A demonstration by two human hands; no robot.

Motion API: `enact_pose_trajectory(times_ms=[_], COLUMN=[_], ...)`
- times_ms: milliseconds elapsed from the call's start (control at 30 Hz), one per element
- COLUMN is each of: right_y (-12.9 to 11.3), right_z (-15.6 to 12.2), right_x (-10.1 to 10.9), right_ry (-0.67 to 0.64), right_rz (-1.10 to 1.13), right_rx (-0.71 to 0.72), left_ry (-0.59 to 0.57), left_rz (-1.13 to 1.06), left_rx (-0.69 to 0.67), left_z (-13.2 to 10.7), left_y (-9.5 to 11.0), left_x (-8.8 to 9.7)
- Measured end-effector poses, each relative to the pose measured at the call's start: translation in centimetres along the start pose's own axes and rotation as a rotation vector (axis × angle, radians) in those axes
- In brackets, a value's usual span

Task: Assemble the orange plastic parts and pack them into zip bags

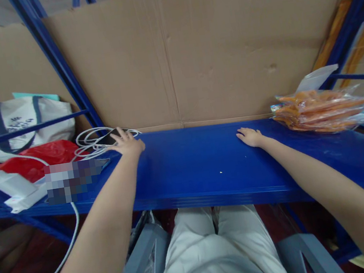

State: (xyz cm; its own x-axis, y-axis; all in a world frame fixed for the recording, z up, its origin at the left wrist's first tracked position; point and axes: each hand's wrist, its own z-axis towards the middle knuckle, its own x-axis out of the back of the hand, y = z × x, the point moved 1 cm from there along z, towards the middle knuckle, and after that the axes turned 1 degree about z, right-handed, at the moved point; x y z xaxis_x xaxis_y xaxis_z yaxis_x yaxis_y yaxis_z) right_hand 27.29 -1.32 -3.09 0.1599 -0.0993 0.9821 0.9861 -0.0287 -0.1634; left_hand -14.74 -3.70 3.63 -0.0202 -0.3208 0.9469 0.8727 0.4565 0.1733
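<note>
My left hand (124, 142) is open with its fingers spread, at the left of the blue shelf (190, 167). Right beside its fingers lies a coil of white cable (92, 141), with a dark object partly hidden behind the hand. I cannot tell whether the fingers touch either one. My right hand (250, 137) rests palm down on the shelf's right half, fingers stretched out and holding nothing. Farther right, clear plastic packs of orange material (318, 111) lie stacked, apart from the hand.
Tall cardboard (223, 48) closes off the back. At left are a white power strip (26, 196) with a charger (13, 182), a red bag (51, 156) and a canvas bag (29, 122). Blue posts (58, 68) frame the shelf. Grey chair arms (145, 256) flank my legs.
</note>
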Motion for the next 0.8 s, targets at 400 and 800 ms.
enact_pose_trajectory(times_ms=[400, 800], right_y=[0.3, -0.3], right_z=[-0.4, -1.1], right_x=[0.0, 0.5], right_ry=[0.034, 0.045], right_rz=[0.002, 0.011], right_rx=[0.047, 0.024], left_ry=[-0.038, -0.045], left_rz=[-0.091, -0.159], left_rx=[0.168, 0.176], left_z=[0.3, 0.8], left_y=[-3.7, -4.6], left_x=[-0.3, -0.9])
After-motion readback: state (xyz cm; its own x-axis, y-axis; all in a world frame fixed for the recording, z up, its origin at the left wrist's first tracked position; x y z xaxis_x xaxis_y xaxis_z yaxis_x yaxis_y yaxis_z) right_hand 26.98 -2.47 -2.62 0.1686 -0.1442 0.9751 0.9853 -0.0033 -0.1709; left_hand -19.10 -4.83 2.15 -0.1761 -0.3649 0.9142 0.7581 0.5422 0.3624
